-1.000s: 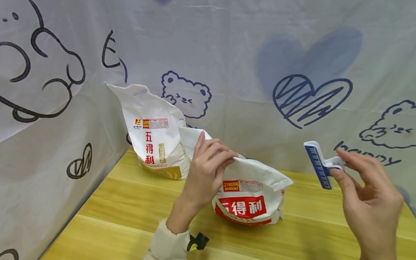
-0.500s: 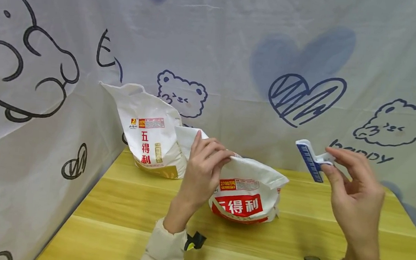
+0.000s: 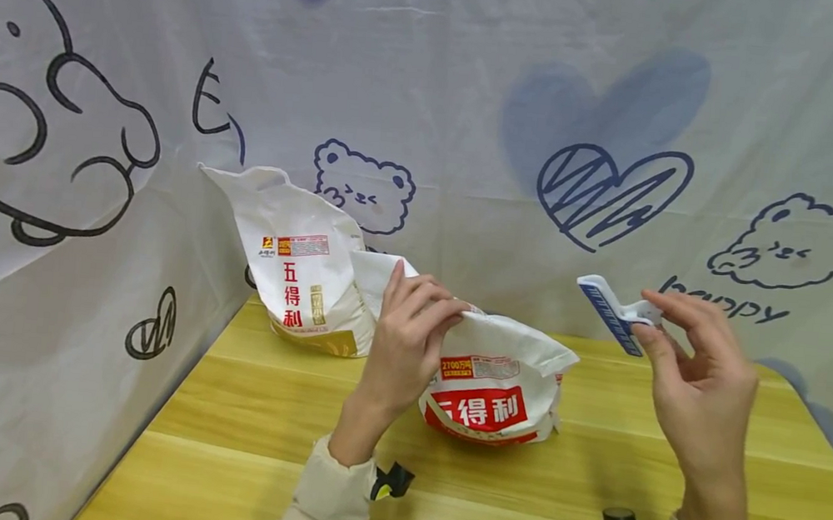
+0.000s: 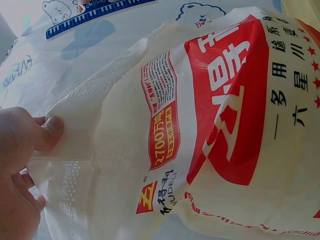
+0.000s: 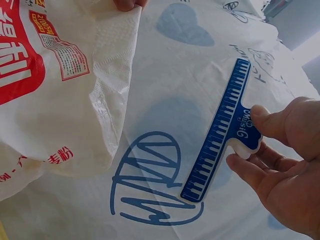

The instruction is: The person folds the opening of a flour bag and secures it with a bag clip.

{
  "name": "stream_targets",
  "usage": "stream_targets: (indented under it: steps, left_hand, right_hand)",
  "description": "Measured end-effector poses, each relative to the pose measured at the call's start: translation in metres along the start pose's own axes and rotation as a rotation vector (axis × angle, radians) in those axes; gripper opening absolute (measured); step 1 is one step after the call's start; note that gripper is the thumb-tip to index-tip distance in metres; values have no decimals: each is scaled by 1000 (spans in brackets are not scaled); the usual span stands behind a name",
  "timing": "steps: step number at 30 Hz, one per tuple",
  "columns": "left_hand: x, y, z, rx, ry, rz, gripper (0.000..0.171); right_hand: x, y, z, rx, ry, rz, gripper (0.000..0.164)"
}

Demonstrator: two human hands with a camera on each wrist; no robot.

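1. While your left hand is pinching the top edge of the red-labelled bag between thumb and fingers, its grip is holding narrow on that white edge.
2. Red-labelled bag, one: it is sitting on the wood-grain surface in front of you, its flattened top spreading to both sides of your left hand.
3. Right hand: you are holding the clip by its handle, the grip pinching narrowly, thumb opposing fingers.
4. Clip, one, blue and white, piano-key print: it is hanging in the air to the right of the red-labelled bag, apart from it, its long bar slanting.
5. Gold-based bag, one, white: it is standing behind and to the left, its top flaring leftward; the nearer bag is overlapping it in the head view, so whether they are touching you cannot tell.
6. Pale cloth, printed with bears and hearts: it is hanging behind the surface and along its left side.
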State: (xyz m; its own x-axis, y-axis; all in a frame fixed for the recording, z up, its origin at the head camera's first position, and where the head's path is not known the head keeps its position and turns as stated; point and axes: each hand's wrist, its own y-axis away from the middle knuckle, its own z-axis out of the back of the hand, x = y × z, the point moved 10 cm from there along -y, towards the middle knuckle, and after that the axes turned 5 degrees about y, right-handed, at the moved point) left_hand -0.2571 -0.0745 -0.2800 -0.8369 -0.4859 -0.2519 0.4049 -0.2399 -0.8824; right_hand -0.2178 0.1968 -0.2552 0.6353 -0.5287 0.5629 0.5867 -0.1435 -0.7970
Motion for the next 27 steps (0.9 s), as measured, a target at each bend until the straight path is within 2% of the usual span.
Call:
stream_targets:
  steps: [15,22,27]
  left_hand:
    - [1,1,-1,-5,5,7,8]
    - [1,0,-2,-4,6,3,9]
    - [0,0,0,-10,7,-3,9]
  right_hand:
    - [-2,1,-11,13,1,-7,40]
    - [-2,2,-11,-13,-30,-18,43]
    - [-2,2,-17,9,-20,-9,43]
